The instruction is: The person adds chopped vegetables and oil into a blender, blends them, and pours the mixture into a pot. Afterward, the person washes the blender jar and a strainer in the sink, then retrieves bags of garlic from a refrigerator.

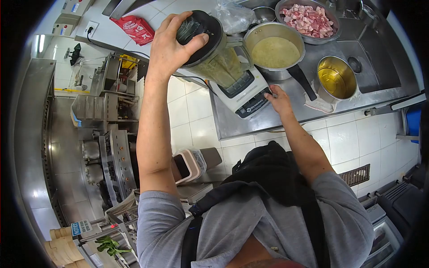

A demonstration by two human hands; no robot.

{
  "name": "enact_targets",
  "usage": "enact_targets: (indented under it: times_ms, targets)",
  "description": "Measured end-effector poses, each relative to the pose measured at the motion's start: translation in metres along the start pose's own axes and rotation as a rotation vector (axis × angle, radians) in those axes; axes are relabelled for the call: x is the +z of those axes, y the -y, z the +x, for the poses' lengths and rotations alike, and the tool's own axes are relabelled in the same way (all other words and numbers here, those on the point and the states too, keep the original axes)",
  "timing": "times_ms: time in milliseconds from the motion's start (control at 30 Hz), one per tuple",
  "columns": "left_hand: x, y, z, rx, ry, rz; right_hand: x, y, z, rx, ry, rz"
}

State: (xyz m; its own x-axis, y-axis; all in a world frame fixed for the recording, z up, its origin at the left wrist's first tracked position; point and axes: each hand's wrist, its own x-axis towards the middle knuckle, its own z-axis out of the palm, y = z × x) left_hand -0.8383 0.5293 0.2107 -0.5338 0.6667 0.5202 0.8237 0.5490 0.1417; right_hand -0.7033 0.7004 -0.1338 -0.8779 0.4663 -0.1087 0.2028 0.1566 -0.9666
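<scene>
My left hand (pixel 169 51) grips the black blender lid (pixel 211 21) from above, fingers and thumb spread over its rim. Below the lid, the clear blender jug (pixel 223 69) holds a greenish mixture and sits on the white blender base (pixel 230 100). At the right end of the base's front panel, my right hand (pixel 281 102) has its thumb and fingers closed on the corner by the controls; whether it holds a knob is hidden. Right beside the blender stands a pressure cooker pot (pixel 292 71) with pale green liquid, its black handle pointing towards me.
A steel pot (pixel 321 67) of yellow liquid stands on a cloth (pixel 319 103). Behind are a bowl of cut raw meat (pixel 308 20), a plastic bag (pixel 232 18) and a red packet (pixel 133 29). The sink (pixel 380 67) lies right. Bins (pixel 190 165) stand on the floor.
</scene>
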Motion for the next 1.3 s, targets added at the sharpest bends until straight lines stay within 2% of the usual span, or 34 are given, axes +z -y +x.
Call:
enact_targets:
  times_ms: [667,1300]
  targets:
    - [0.002,0.003,-0.001,0.016,-0.033,0.044,0.005,-0.015,0.01,-0.025,0.022,-0.034]
    - [0.001,0.0,0.0,-0.009,-0.021,0.019,0.0,0.0,0.0,-0.041,-0.006,-0.082]
